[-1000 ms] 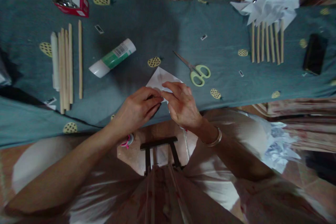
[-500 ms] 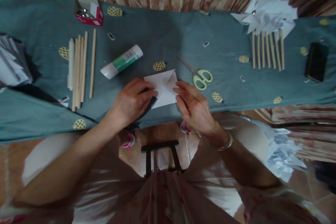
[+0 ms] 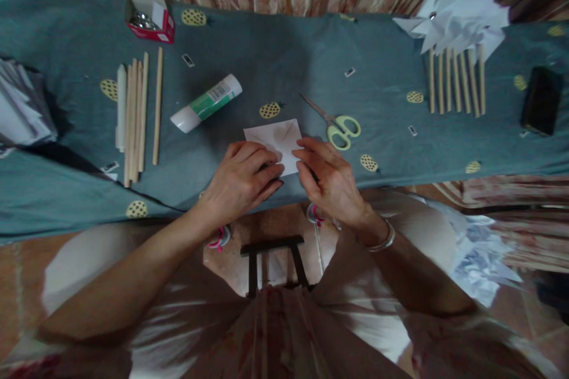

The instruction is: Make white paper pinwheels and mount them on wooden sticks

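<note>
A small white paper square (image 3: pixel 290 137) with cuts and creases running in from its corners lies on the cloth in front of me. My left hand (image 3: pixel 246 172) is closed on its left part, fingertips pressing near the middle and covering the lower left corner. On the right edge, my right hand (image 3: pixel 328 172) holds the paper with bent fingers, thumb below. Green-handled scissors (image 3: pixel 341 130) lie just beyond my right hand, blades pointing up and left. A glue stick (image 3: pixel 207 103) with a green and white label rests beyond my left hand.
Wooden sticks (image 3: pixel 157 106) lie at left, near a red open box (image 3: pixel 155 29) of shiny metal pieces. Stacked paper (image 3: pixel 22 103) stands far left. At right are paper pinwheels (image 3: pixel 466 18) on sticks and a black phone (image 3: pixel 541 100). More folded paper (image 3: pixel 482 257) sits lower right.
My left hand has moved right across the paper, its fingertips going from the left side towards the middle. My right hand stays at the right edge.
</note>
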The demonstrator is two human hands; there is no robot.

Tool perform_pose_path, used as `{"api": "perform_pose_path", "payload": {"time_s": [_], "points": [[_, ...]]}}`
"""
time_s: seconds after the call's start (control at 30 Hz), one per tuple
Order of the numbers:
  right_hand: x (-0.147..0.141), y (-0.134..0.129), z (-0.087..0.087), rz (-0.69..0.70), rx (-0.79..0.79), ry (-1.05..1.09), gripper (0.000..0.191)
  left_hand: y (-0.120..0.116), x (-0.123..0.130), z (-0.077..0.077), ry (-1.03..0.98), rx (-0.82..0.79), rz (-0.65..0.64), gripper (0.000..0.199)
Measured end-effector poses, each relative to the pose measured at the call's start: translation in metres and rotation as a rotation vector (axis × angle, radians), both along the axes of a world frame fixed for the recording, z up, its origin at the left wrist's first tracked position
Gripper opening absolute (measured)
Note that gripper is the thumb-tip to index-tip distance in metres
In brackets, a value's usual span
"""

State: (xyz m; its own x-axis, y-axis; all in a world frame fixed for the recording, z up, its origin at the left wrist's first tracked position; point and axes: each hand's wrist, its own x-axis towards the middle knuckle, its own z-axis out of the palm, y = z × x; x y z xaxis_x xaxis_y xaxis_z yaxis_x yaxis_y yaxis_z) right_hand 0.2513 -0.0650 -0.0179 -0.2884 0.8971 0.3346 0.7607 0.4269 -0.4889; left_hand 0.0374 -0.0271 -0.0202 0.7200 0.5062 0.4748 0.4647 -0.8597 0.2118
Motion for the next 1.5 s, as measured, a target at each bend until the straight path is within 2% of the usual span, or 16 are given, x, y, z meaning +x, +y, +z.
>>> {"api": "perform_pose_path", "payload": {"time_s": [0.2,0.37,0.47,0.67,0.97,1.23,1.33,1.5], "points": [[0.001,-0.001,0.004,0.022,-0.04,-0.004,0.023,0.0,0.006,0.005,0.146,0.054,-0.008,0.016],[0.009,0.001,0.008,0.102,-0.093,-0.042,0.034,-0.001,0.007,0.007,0.187,0.042,0.002,0.02],[0.016,0.001,0.009,0.105,-0.1,-0.044,0.035,-0.001,0.005,0.008,0.214,0.025,0.008,0.021],[0.021,-0.001,0.01,0.175,-0.087,0.108,0.018,-0.005,-0.004,0.008,0.119,-0.018,-0.045,0.015],[0.009,-0.002,0.015,0.19,-0.133,0.157,0.017,-0.012,-0.007,0.006,0.162,-0.068,0.011,0.017],[0.01,0.001,0.013,0.114,-0.198,0.119,0.017,-0.017,-0.012,0.009,0.18,-0.082,-0.006,0.018],[0.008,0.002,0.013,0.129,-0.195,0.098,0.018,-0.022,-0.01,0.005,0.126,-0.089,-0.016,0.02],[0.001,0.004,0.013,0.131,-0.182,0.09,0.019,-0.028,-0.009,0.004,0.041,-0.165,-0.034,0.033]]}}
